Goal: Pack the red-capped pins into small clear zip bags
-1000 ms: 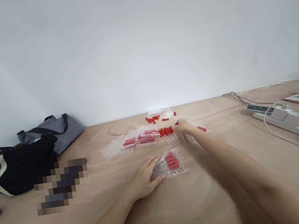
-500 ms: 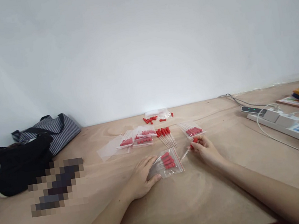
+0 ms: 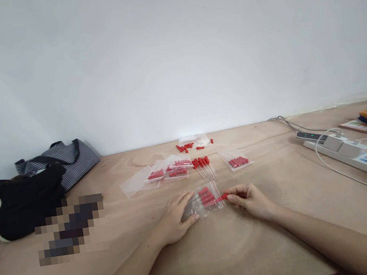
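A clear zip bag (image 3: 196, 209) holding several red-bulbed droppers lies flat on the table with its mouth to the right. My left hand (image 3: 175, 217) rests over the bag's left end, fingers and thumb spread, pressing it down. My right hand (image 3: 251, 201) pinches the red bulb of a single dropper (image 3: 223, 196) between thumb and fingertips. That dropper's glass stem is inside the bag's mouth, and its bulb is at the opening. Just behind the bag, several loose droppers (image 3: 203, 166) lie side by side, bulbs pointing away from me.
Filled bags (image 3: 176, 173) overlap at the back left, and another filled bag (image 3: 236, 160) lies right of the loose droppers. Loose red bulbs (image 3: 185, 147) are near the wall. A power strip (image 3: 352, 150) with cables is at right, fabric bags (image 3: 41, 194) at left.
My right hand has moved left and toward me, carrying the dropper's stem into the bag's mouth. My left hand stays on the bag.
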A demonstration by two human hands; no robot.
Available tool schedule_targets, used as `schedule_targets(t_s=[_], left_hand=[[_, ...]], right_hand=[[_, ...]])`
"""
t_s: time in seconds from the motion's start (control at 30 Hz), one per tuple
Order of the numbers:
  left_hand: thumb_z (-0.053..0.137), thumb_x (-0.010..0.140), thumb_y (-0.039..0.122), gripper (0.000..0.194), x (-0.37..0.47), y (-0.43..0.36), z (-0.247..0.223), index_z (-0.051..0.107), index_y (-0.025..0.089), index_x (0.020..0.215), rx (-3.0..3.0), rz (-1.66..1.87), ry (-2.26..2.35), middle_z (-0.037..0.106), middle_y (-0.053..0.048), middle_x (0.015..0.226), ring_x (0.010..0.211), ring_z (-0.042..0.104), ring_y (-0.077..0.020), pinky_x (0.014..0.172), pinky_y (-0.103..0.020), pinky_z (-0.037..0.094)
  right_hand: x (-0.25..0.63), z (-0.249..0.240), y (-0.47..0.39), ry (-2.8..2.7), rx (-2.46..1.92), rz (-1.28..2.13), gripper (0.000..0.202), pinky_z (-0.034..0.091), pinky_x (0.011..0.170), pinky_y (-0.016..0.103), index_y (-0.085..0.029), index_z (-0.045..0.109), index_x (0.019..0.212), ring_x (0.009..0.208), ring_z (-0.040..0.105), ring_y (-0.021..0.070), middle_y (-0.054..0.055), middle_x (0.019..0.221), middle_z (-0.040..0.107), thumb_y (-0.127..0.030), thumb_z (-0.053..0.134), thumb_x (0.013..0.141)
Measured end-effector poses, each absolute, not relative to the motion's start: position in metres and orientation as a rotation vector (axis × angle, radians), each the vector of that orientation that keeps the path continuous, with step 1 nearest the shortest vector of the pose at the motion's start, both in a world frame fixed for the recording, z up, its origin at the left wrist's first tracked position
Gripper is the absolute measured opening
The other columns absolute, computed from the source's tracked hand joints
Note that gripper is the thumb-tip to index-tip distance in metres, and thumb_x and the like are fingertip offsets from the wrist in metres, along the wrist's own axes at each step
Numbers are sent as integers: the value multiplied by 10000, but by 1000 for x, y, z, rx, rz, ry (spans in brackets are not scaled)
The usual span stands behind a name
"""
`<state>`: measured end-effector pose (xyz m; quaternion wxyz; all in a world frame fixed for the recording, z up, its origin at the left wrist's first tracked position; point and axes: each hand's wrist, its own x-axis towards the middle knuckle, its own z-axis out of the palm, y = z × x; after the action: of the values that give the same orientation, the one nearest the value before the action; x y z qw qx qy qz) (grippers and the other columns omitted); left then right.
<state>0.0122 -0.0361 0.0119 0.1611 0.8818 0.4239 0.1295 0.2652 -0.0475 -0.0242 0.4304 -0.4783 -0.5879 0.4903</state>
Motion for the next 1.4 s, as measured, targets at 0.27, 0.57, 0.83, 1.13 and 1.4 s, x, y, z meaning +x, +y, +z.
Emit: schedule_targets(t_s=[0.27, 0.57, 0.83, 1.13, 1.4], left_hand=[[464, 821, 386, 496, 12, -37, 12, 337, 228, 1274, 2533, 432, 1184, 425, -73, 1292, 1181, 374, -252, 973, -420, 318], [466, 821, 353, 501, 12, -37, 14, 333, 225, 1287, 2516, 397, 1177, 410, -63, 1307, 1197, 353, -235, 990, -411, 305], [459, 804, 230, 423, 3, -30, 16, 450, 283, 1223, 2627, 349, 1163, 381, -31, 1337, 1226, 310, -260, 1007, -493, 211], [398, 850, 273, 326, 11, -28, 1, 537, 202, 1137, 2571, 614, 1274, 508, -79, 1195, 1086, 482, -219, 924, -383, 390], [393, 866, 256, 330, 14, -30, 0, 520, 227, 1169, 2582, 542, 1126, 463, -73, 1246, 1152, 424, -216, 976, -388, 347]], right_hand=[[257, -14, -26, -1866, -957, 1213, 212, 421, 621, 240, -210, 706, 740, 656, 528, 117, 14, 724, 588, -391, 656, 642], [250, -25, -11, -1734, -1146, 1367, 284, 328, 437, 196, -150, 559, 530, 443, 422, 64, -45, 481, 514, -351, 751, 471], [271, -13, 14, -1810, -1412, 634, 62, 382, 567, 234, -167, 569, 653, 582, 502, 118, 5, 633, 584, -215, 544, 682], [213, -4, 46, -1945, -1660, 42, 464, 298, 867, 380, -233, 534, 1105, 1062, 387, 275, 118, 1158, 450, -406, 578, 678], [197, -19, 66, -2001, -1730, 120, 465, 310, 867, 374, -256, 438, 1226, 1090, 367, 266, 126, 1242, 370, -218, 449, 763]])
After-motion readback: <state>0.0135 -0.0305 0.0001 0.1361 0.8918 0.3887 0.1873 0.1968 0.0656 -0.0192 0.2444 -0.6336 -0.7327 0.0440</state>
